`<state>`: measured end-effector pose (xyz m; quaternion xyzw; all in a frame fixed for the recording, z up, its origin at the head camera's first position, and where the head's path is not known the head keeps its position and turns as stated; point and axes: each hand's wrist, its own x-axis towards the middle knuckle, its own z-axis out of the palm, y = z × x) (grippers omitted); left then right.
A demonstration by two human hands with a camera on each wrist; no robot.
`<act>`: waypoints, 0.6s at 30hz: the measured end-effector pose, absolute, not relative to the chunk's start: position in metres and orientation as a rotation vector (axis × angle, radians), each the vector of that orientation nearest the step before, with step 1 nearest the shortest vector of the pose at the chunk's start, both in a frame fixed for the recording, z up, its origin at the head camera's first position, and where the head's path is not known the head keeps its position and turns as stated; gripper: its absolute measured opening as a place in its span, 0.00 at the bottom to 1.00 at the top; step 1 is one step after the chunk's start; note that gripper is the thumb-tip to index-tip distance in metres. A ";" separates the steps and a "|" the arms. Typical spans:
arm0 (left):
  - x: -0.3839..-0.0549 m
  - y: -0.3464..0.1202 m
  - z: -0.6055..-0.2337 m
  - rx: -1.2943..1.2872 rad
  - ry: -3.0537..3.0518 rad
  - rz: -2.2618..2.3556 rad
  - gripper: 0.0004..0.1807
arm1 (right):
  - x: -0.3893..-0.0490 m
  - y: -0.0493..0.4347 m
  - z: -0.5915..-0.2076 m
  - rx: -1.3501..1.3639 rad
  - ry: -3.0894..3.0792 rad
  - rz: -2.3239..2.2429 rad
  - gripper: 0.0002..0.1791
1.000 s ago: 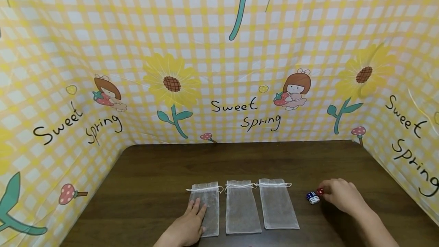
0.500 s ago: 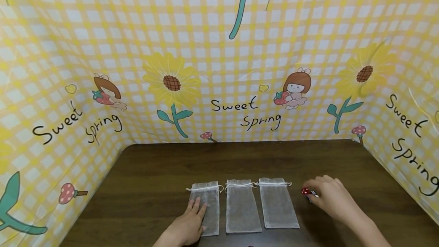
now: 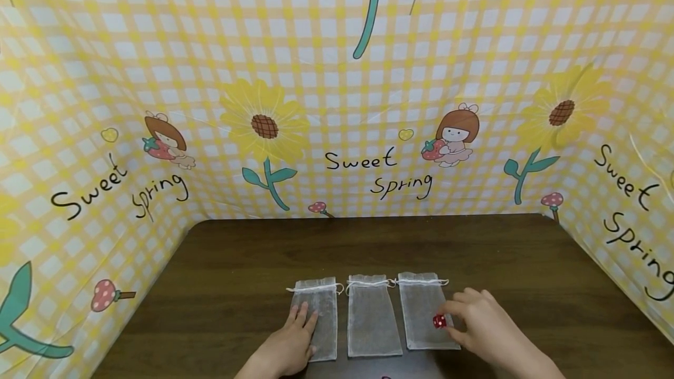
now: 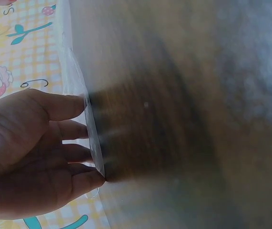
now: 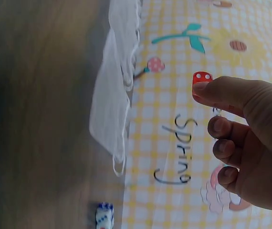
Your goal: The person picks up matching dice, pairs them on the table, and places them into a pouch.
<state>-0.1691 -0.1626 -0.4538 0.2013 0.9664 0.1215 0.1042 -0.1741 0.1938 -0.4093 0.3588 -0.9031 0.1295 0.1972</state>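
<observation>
Between thumb and forefinger, my right hand (image 3: 481, 323) pinches a red die (image 3: 439, 321) with white pips. The die overlaps the lower part of the right sheer white drawstring bag (image 3: 418, 309) in the head view. The right wrist view shows the same die (image 5: 202, 76) raised, its lower part behind the thumb. My left hand (image 3: 289, 341) rests with fairly straight fingers on the left drawstring bag (image 3: 327, 323). A third drawstring bag (image 3: 372, 320) lies flat between those two. Blue and white dice (image 5: 105, 217) sit on the table, hidden behind my right hand in the head view.
The dark wooden table (image 3: 253, 250) has yellow checked cloth (image 3: 347, 104) standing round its back and sides. A small red thing (image 3: 387, 377) shows at the bottom edge of the head view, mostly cut off.
My right hand has picked up the red die from beside the blue and white dice and carried it left to the right bag. The left hand has stayed in place.
</observation>
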 end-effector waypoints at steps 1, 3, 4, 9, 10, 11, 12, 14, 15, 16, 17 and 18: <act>-0.169 -0.163 -0.454 0.594 2.848 0.359 0.31 | -0.173 0.191 -0.410 1.023 -2.531 0.366 0.15; -0.170 -0.163 -0.454 0.592 2.838 0.351 0.31 | -0.171 0.187 -0.411 1.060 -2.531 0.378 0.15; -0.171 -0.162 -0.454 0.590 2.829 0.349 0.31 | -0.170 0.185 -0.412 1.078 -2.526 0.381 0.15; -0.174 -0.162 -0.455 0.564 2.778 0.348 0.31 | -0.165 0.175 -0.420 1.183 -2.458 0.413 0.14; -0.174 -0.162 -0.455 0.560 2.773 0.350 0.31 | -0.165 0.173 -0.421 1.207 -2.461 0.419 0.13; -0.174 -0.162 -0.455 0.558 2.771 0.351 0.32 | -0.164 0.170 -0.423 1.229 -2.468 0.427 0.12; -0.174 -0.162 -0.455 0.557 2.772 0.351 0.31 | -0.163 0.168 -0.424 1.252 -2.462 0.429 0.12; -0.174 -0.162 -0.454 0.555 2.773 0.349 0.31 | -0.162 0.165 -0.427 1.296 -2.468 0.428 0.11; -0.174 -0.162 -0.454 0.554 2.774 0.347 0.31 | -0.162 0.163 -0.429 1.311 -2.477 0.433 0.11; -0.174 -0.162 -0.453 0.552 2.773 0.346 0.31 | -0.161 0.162 -0.430 1.325 -2.475 0.440 0.10; -0.174 -0.162 -0.453 0.552 2.773 0.346 0.31 | -0.161 0.160 -0.432 1.341 -2.467 0.448 0.10; -0.174 -0.162 -0.453 0.550 2.772 0.345 0.31 | -0.160 0.159 -0.434 1.354 -2.453 0.447 0.11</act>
